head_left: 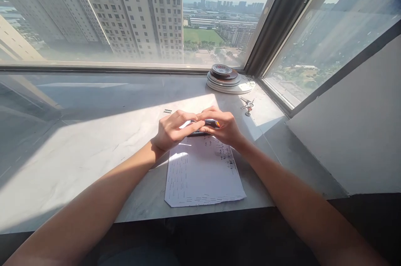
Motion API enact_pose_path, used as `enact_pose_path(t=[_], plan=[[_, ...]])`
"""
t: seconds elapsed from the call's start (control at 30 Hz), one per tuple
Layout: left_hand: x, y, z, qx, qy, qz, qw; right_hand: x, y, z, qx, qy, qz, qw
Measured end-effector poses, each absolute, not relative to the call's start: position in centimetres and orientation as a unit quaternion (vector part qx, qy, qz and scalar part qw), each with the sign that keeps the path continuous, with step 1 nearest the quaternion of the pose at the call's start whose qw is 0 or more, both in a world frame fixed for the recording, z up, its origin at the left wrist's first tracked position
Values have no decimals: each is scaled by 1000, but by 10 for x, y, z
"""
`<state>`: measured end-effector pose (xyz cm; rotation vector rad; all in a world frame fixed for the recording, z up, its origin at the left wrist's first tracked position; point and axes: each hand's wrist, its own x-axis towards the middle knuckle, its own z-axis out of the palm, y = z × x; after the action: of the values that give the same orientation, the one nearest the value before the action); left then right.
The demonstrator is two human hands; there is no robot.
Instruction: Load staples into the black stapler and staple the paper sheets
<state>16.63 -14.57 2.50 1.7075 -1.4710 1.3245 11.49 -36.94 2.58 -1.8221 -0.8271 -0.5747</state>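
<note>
My left hand (177,129) and my right hand (223,125) meet over the far end of a sheet of white paper (203,174), fingers curled and fingertips touching. Between them they grip a dark stapler (211,123) with an orange-yellow spot at its right end; my fingers hide much of it. Short dash-like marks, looking like staples, line the paper's left and bottom edges, and dark handwriting runs down its right side. Two small grey strips (167,111), resembling staple strips, lie just beyond my left hand.
A stack of round plates or discs (224,78) stands by the window corner. Nearer, a small metal object with thin arms (248,105) rests on the marble sill (94,149). Window frames (266,28) bound the back, a white wall (354,132) the right.
</note>
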Motion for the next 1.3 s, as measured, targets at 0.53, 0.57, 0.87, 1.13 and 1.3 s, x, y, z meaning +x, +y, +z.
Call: enact_pose_path(t=[0.53,0.57,0.87,1.13,1.3], plan=[[226,-103,17,905,-227,251,259,155,-458,9,-857,17,-263,442],[231,-100,15,920,-224,201,252,158,-465,4,-873,29,-251,418],[248,-96,-6,909,-257,173,280,176,-469,-28,-898,36,-228,375],[214,-123,5,836,-374,125,381,133,-418,21,-846,-221,-237,423],[202,-130,10,796,-465,84,377,122,-395,17,-845,-339,-125,394]])
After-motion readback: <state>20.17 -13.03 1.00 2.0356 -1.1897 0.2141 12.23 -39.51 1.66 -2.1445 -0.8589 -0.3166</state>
